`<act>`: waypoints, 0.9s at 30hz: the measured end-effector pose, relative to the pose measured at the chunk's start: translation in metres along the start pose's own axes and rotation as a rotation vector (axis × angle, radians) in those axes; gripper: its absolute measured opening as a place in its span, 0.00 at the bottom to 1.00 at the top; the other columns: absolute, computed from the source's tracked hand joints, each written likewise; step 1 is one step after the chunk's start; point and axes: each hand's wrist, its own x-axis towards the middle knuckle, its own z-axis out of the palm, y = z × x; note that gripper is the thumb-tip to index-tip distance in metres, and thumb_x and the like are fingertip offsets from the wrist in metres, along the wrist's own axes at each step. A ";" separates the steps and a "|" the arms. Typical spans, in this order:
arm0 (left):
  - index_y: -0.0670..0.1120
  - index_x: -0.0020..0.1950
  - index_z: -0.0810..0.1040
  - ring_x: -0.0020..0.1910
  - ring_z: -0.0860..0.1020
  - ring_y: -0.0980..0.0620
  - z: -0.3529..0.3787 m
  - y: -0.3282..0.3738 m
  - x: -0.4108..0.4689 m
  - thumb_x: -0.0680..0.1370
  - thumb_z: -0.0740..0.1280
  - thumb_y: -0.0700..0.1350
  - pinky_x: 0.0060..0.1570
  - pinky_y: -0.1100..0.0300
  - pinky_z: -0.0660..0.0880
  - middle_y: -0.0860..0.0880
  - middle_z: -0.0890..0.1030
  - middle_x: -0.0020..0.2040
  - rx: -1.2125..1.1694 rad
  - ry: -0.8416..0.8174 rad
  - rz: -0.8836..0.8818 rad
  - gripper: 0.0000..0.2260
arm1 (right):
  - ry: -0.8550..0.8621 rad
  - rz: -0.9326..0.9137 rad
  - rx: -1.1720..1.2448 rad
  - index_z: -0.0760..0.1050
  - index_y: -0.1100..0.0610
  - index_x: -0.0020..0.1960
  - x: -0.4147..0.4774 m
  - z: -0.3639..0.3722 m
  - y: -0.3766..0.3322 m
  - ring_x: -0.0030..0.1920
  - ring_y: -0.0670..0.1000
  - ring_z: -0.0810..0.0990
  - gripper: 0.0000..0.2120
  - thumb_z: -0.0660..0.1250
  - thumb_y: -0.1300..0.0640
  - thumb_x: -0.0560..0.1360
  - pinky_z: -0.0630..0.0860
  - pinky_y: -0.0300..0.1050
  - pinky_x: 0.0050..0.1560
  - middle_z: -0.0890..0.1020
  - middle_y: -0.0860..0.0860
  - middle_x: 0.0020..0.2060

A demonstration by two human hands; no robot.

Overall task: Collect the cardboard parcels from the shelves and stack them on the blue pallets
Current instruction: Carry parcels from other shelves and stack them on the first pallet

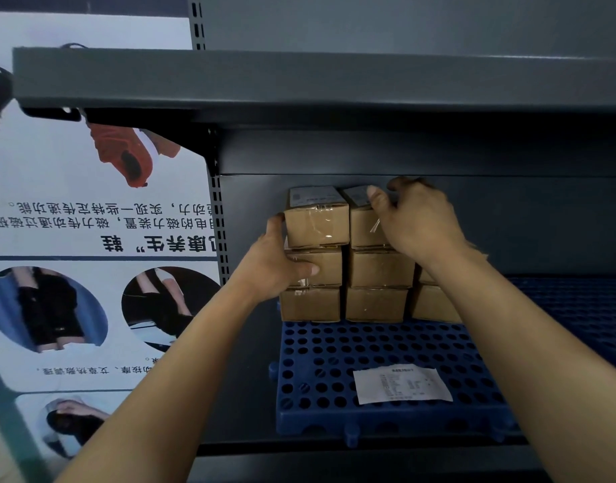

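**Right hand sits on the top right parcel; left steadies the column beside it**

The cardboard parcels (348,266) stand in columns at the back of the blue pallet (376,357), which lies on the lower shelf (369,451). Your right hand (418,221) is the nearer one to the top right parcel (364,221): the grip is draped over its top and right side, thumb on the upper face, fingers curled toward the back, so it looks closed on that box, though the far fingers are hidden. The parcel's long axis appears to run front to back, away from you. Your left hand (282,263) presses the left column, thumb across the middle left parcel (317,270), fingers hidden round its side. Whether that grip holds or only braces, I cannot tell. A paper slip (402,384) lies loose on the pallet's front.
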 end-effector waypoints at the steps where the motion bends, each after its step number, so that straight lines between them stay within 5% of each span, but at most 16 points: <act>1: 0.53 0.72 0.53 0.60 0.74 0.46 0.000 0.000 0.001 0.68 0.75 0.44 0.60 0.47 0.72 0.45 0.73 0.63 -0.001 -0.003 0.004 0.40 | 0.000 -0.003 0.005 0.70 0.59 0.67 0.000 0.000 0.000 0.62 0.62 0.73 0.27 0.53 0.40 0.79 0.73 0.55 0.60 0.75 0.60 0.61; 27: 0.49 0.71 0.56 0.60 0.72 0.48 0.009 0.001 0.005 0.68 0.75 0.45 0.58 0.55 0.71 0.45 0.71 0.63 0.023 -0.040 -0.002 0.38 | -0.007 0.013 0.023 0.69 0.59 0.68 0.001 0.000 0.004 0.62 0.61 0.72 0.27 0.54 0.41 0.80 0.73 0.53 0.60 0.73 0.61 0.62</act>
